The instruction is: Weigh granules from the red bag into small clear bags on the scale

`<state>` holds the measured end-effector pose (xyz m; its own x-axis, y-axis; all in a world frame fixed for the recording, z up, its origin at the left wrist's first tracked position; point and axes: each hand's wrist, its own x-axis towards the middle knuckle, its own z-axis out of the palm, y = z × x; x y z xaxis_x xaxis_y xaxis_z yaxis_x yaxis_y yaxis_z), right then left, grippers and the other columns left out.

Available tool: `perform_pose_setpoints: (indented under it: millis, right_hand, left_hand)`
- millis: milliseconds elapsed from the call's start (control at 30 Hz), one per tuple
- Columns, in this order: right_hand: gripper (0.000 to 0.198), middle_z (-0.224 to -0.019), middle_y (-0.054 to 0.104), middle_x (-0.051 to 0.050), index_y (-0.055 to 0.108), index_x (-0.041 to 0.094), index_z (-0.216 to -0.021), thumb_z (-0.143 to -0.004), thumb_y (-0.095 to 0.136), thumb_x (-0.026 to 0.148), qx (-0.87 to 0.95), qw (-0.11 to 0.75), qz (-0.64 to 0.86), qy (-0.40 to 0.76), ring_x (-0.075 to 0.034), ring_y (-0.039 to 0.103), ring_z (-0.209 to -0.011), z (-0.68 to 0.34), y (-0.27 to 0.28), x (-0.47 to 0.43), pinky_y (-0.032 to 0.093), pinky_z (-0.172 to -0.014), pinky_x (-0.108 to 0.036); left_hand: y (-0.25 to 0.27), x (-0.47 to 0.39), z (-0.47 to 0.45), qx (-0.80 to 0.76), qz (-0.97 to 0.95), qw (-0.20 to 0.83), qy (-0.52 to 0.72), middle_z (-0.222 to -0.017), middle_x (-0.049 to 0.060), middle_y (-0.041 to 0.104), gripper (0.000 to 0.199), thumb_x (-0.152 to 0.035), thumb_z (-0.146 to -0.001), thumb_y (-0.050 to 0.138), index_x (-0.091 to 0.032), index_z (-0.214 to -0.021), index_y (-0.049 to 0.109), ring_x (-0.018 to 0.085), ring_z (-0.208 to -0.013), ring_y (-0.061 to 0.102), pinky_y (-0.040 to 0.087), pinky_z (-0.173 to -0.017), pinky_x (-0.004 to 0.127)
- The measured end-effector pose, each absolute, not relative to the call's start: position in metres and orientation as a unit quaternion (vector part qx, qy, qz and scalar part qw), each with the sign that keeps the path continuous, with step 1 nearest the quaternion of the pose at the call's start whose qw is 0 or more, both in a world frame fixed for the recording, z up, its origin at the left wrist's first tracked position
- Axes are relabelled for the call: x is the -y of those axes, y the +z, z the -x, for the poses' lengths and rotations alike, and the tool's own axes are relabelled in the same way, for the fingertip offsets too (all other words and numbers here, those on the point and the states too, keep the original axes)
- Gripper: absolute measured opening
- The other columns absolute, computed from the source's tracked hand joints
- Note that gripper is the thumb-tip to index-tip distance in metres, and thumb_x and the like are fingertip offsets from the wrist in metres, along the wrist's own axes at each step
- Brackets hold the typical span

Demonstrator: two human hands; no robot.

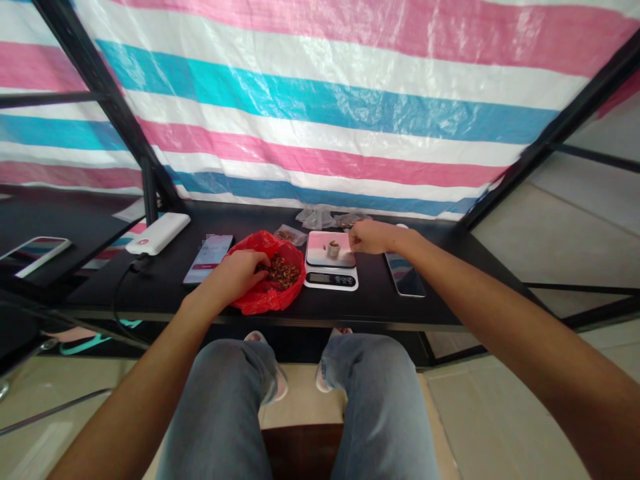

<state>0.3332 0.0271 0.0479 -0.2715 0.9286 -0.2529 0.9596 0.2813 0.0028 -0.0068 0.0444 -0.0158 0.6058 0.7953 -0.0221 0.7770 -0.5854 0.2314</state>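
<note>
A red plastic bag (253, 301), its mouth spread wide, holds a heap of small brown dried pieces (284, 272). My left hand (244, 268) reaches over its left side, the curled fingers down among the pieces; what they hold is hidden. A white digital kitchen scale (320, 257) lies to the right of the bag. On its plate stands a small cup-like container (333, 249) with something brown at the top. Beside the plate's right edge is my right hand (371, 237), fingers closed; anything in them is too small to make out.
Small clear plastic bags (316, 217) with some brown contents lie behind the scale. A lit phone (207, 259) is left of the red bag, a dark phone (405, 275) right of the scale. A white power bank (159, 233) with a cable lies far left. Striped sheeting (320, 120) hangs behind the black table.
</note>
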Motion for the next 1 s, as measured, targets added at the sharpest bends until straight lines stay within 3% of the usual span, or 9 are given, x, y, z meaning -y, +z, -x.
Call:
perform_pose_setpoints:
  millis: [200,433,767,1000]
  right_hand:
    - [0.022,-0.084,0.078,-0.006,0.082,0.015,-0.090,-0.086,0.061,0.010,-0.817,-0.011,-0.572,-0.077,-0.018,0.063,-0.071,-0.326,0.061,-0.030,0.037,-0.066,-0.030]
    - [0.024,-0.088,0.080,-0.010,0.083,0.017,-0.088,-0.093,0.059,0.019,-0.812,-0.011,-0.583,-0.030,-0.021,0.067,-0.077,-0.288,0.067,-0.030,0.038,-0.068,-0.032]
    - [0.031,-0.113,0.081,-0.017,0.082,0.016,-0.115,-0.087,0.070,0.017,-0.780,0.126,-0.613,0.011,-0.032,0.074,-0.108,-0.246,0.054,-0.044,0.054,-0.088,-0.037]
    - [0.031,-0.114,0.081,-0.017,0.083,0.015,-0.113,-0.085,0.072,0.011,-0.785,0.155,-0.600,0.009,-0.033,0.075,-0.110,-0.239,0.050,-0.047,0.054,-0.087,-0.036]
  left_hand:
    - [-0.016,-0.047,0.010,-0.429,-0.894,0.117,0.054,-0.115,0.010,0.082,0.030,-0.029,-0.095,0.056,-0.020,-0.110,0.081,0.029,-0.105,0.076,0.052,-0.097,0.035]
    - [-0.022,-0.051,0.014,-0.417,-0.898,0.124,0.073,-0.116,0.010,0.082,0.032,-0.029,-0.094,0.056,-0.022,-0.110,0.083,0.029,-0.105,0.076,0.053,-0.097,0.034]
    - [-0.020,-0.046,0.013,-0.416,-0.893,0.151,0.088,-0.114,0.007,0.083,0.030,-0.026,-0.092,0.057,-0.022,-0.108,0.083,0.027,-0.105,0.076,0.052,-0.099,0.032]
    - [-0.018,-0.045,0.014,-0.416,-0.890,0.160,0.093,-0.113,0.006,0.083,0.030,-0.028,-0.092,0.058,-0.022,-0.108,0.083,0.025,-0.103,0.076,0.053,-0.098,0.031]
